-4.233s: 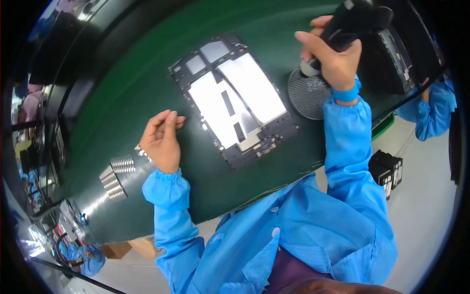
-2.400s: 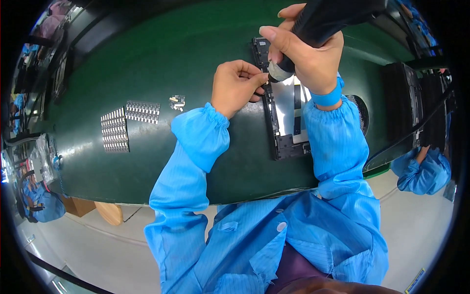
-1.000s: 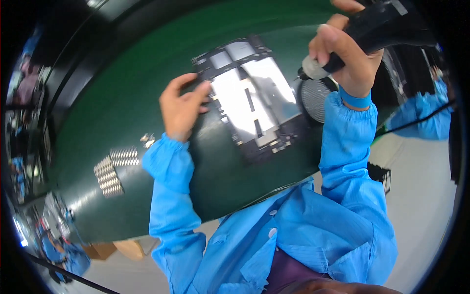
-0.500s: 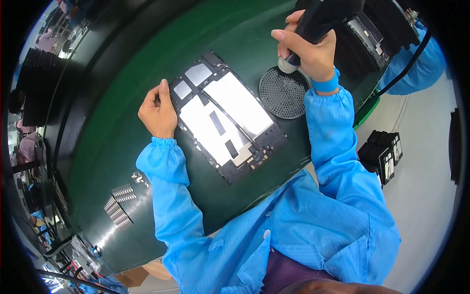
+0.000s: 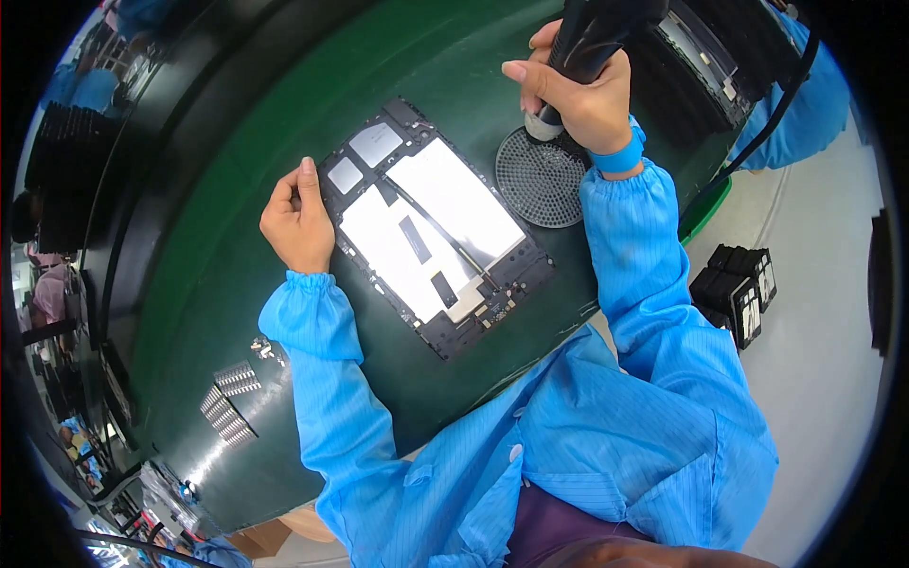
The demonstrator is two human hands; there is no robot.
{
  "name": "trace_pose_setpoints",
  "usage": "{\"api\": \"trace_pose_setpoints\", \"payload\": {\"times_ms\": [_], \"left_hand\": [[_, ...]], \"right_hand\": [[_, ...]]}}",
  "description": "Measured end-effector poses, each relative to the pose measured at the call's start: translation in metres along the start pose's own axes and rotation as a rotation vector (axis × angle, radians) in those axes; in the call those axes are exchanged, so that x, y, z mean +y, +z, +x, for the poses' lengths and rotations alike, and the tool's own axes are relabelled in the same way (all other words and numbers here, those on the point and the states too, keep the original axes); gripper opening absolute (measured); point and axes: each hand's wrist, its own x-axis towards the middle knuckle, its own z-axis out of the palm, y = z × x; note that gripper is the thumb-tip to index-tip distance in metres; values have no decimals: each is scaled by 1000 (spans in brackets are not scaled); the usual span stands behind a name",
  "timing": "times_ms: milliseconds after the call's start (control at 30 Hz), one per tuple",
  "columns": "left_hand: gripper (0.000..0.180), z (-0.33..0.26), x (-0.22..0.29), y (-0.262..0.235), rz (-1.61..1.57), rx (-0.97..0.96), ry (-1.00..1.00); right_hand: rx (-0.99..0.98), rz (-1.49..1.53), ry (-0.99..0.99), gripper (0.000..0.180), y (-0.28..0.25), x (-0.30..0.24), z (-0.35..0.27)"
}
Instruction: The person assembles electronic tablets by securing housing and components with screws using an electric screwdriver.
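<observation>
An opened tablet (image 5: 417,232) lies on the green table, its dark frame and silvery inner panels facing up. My left hand (image 5: 299,218) is closed at its upper left edge, thumb and fingers pinching the rim. In my right hand (image 5: 592,106) I grip a black electric screwdriver (image 5: 606,38), fingers wrapped round its body. Its pale lower end (image 5: 543,127) is over the far edge of a round grey tray (image 5: 540,185) full of small holes, just right of the tablet. The screwdriver's very tip is hidden, so I cannot tell whether it touches the tray.
Small metal strips (image 5: 227,402) and loose bits (image 5: 268,350) lie on the table at left. Black tablet frames (image 5: 696,66) stand stacked at far right, beside a person's blue sleeve (image 5: 795,114) and a black cable (image 5: 772,118). More dark stacked units (image 5: 734,293) sit lower right.
My right hand has moved left and slightly lower with the screwdriver, bringing its end over the tray. The tablet and my left hand have shifted slightly left in the picture.
</observation>
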Motion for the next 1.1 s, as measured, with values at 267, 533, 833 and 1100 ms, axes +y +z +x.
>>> {"api": "trace_pose_setpoints", "payload": {"times_ms": [267, 533, 833, 1100], "left_hand": [[27, 3, -10, -18, -1, -123, 86], [27, -2, 3, -4, 36, -97, 38], [10, -2, 5, -8, 142, -144, 94], [11, -2, 3, -10, 143, -161, 84]], "right_hand": [[97, 94, 39, 30, 11, -23, -3], [-319, 433, -133, 28, 104, -73, 12], [-437, 329, -2, 32, 165, -57, -3], [-433, 395, 20, 32, 172, -53, -7]]}}
